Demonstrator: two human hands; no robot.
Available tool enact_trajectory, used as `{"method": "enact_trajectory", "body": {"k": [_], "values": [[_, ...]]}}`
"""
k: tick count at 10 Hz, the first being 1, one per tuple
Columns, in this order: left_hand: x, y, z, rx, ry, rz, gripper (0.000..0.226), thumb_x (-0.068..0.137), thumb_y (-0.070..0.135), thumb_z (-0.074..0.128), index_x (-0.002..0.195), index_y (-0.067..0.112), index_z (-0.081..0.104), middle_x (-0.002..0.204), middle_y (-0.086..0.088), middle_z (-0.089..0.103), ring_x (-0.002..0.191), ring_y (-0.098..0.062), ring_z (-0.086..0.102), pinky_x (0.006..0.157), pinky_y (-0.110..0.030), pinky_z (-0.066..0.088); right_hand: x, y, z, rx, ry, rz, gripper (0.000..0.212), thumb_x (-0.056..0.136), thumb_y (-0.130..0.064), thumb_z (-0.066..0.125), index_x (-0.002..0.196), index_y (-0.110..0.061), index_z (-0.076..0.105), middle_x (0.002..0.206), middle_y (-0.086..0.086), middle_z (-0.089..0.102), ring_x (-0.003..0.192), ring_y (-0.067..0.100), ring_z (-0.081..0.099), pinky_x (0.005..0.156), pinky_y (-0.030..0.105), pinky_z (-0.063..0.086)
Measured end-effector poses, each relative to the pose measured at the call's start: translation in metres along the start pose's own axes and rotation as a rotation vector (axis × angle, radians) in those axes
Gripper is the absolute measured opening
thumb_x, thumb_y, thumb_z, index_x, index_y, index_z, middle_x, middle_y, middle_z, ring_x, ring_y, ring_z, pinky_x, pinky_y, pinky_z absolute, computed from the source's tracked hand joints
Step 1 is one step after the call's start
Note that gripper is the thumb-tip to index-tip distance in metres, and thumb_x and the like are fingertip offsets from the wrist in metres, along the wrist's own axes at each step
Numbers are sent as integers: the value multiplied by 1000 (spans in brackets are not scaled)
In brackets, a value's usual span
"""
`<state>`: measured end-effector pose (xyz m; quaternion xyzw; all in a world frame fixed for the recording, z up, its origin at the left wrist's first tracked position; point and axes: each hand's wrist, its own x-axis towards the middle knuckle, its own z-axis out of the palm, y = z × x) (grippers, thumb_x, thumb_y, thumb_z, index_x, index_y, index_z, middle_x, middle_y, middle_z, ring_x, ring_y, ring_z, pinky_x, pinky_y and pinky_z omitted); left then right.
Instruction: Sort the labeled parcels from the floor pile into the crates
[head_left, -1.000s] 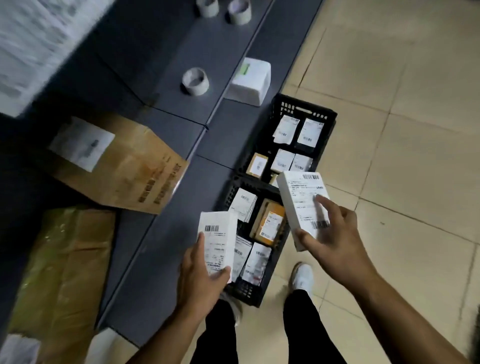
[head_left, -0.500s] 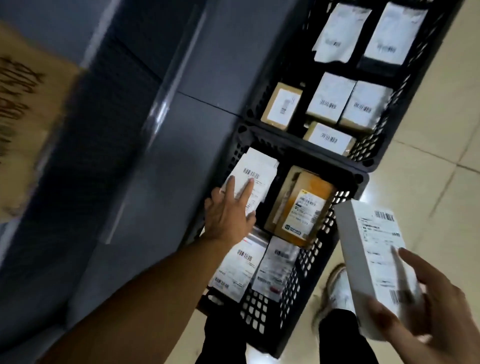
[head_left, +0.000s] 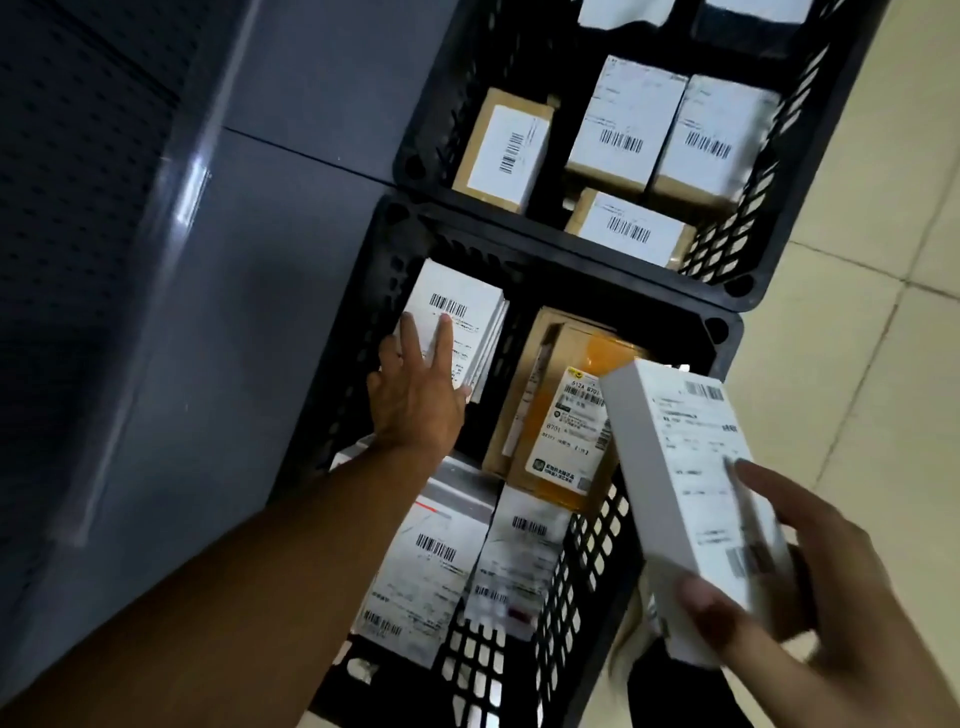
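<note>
Rightward, the held box had swung in over the crate's edge since half a second before, when it hung above the floor tiles. The left hand had stayed on its parcel in the far corner.

Nearest, the right hand (head_left: 795, 587) gripped a long white box (head_left: 691, 499) by its lower end. The thumb curled along the plain side and the fingers lay across the printed label, all a little blurred. The box's upper corner overlapped the near crate (head_left: 587, 545), black plastic with gridded, perforated walls.

At that crate's near end lay two flat pale packets (head_left: 431, 571) side by side, each with a barcode label. Beyond them sat a brown cardboard parcel (head_left: 561, 415) partly covered in glossy orange film.

In the far left corner the left hand (head_left: 415, 395) rested with fingers straight and spread on the label of a slim white parcel (head_left: 462, 306), which sat close against the crate wall.

Just behind stood the far crate (head_left: 753, 208), of the same black mesh. It held squat cardboard cartons (head_left: 628, 119) with white labels.

A smooth grey panel (head_left: 260, 208) ran along the left, and beige floor tiles (head_left: 857, 260) lay to the right.
</note>
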<state>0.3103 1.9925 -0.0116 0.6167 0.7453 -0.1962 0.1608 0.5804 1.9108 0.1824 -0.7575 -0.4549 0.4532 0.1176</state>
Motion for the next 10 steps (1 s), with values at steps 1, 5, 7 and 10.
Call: {"method": "enact_trajectory", "body": {"k": [1, 5, 7, 10], "values": [[-14, -7, -14, -120, -11, 36, 81, 102, 39, 51, 160, 38, -6, 168, -8, -10, 152, -35, 6, 111, -49, 38, 6, -16, 18, 57, -72, -60, 92, 51, -77, 69, 136, -59, 40, 129, -18, 42, 111, 16, 60, 65, 5, 51], [-76, -90, -111, -474, 262, 169, 90, 87, 1, 57, 161, 33, 18, 167, -4, 20, 149, -27, 20, 113, -36, 31, 93, -86, 215, 69, -13, 11, 96, 78, -59, 78, 153, -46, 20, 157, 7, 15, 140, 35, 37, 114, 42, 42], [-117, -118, -94, -528, 271, 108, 95, 78, -11, 56, 158, 36, 30, 162, 2, 32, 146, -24, 28, 106, -43, 48, 119, -117, 269, -9, 69, 104, 88, 85, -58, 72, 153, -41, 19, 158, 11, 13, 135, 36, 36, 107, 45, 46], [-132, -117, -100, -526, 250, 48, 93, 77, -6, 60, 158, 32, 32, 158, -2, 39, 141, -28, 34, 109, -47, 44, 98, -105, 220, -251, 5, -40, 82, 95, -46, 62, 160, -36, 13, 167, 13, 5, 147, 38, 25, 118, 52, 33]]}}
